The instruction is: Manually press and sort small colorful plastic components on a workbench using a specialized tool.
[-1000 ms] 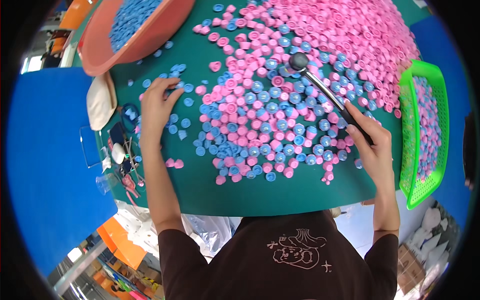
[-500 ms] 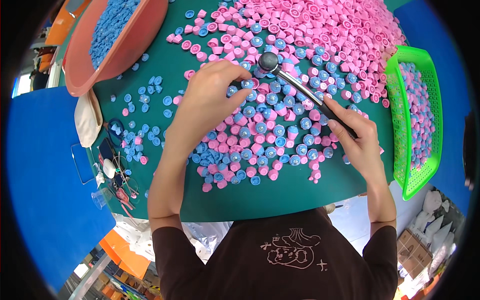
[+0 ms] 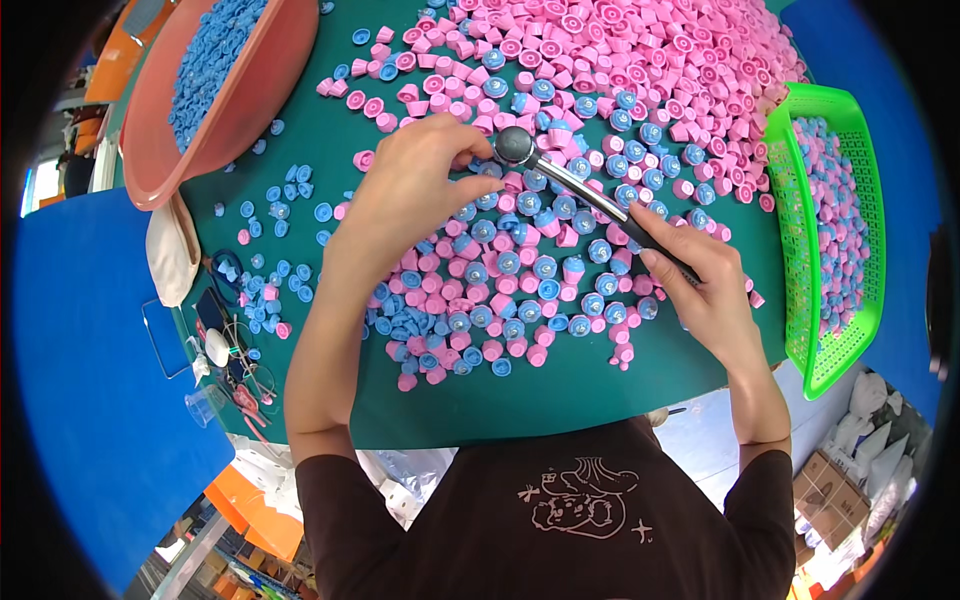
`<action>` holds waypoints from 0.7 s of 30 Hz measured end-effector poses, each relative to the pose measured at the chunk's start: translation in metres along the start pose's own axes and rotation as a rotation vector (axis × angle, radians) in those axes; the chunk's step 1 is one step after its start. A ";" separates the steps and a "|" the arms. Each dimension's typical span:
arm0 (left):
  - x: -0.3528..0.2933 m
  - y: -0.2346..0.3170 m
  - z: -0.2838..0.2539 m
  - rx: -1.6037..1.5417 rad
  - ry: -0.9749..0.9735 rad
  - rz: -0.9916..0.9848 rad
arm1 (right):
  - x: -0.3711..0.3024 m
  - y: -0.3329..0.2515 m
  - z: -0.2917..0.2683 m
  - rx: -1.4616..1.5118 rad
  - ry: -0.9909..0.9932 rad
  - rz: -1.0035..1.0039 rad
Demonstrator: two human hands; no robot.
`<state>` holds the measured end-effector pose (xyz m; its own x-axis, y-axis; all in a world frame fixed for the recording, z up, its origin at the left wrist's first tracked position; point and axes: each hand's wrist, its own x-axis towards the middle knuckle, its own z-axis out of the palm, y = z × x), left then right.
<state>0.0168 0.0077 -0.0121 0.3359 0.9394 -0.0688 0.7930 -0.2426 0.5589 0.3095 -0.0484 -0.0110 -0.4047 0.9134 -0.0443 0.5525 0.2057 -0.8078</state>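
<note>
A small hammer with a black grip, a shiny silver shaft and a round dark head slants over the middle of the green tabletop. The right hand wraps its fingers around the black grip; the head points far and left. The left hand is arched just beside the head, thumb and forefinger bent toward each other with a gap showing; I cannot tell whether it pinches a piece. Around and below the 2 hands lie small blue ridged caps, small pink tapered cups and pieces with blue tops on pink bases. A large heap of pink cups spreads at far right. At right stands a bright green perforated plastic basket holding pink and blue pieces; at far left, a salmon-coloured plastic basin holds blue ones. A cream cloth pouch lies at the left edge.
</note>
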 end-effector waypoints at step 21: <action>-0.123 -0.126 -0.020 0.194 0.582 -0.221 | 0.009 -0.008 0.005 0.035 0.103 0.004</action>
<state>-0.1352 -0.0727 -0.0576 -0.1321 0.9366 0.3245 0.9076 -0.0173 0.4194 0.2973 -0.0438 -0.0079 -0.3241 0.9460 0.0118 0.5276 0.1911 -0.8277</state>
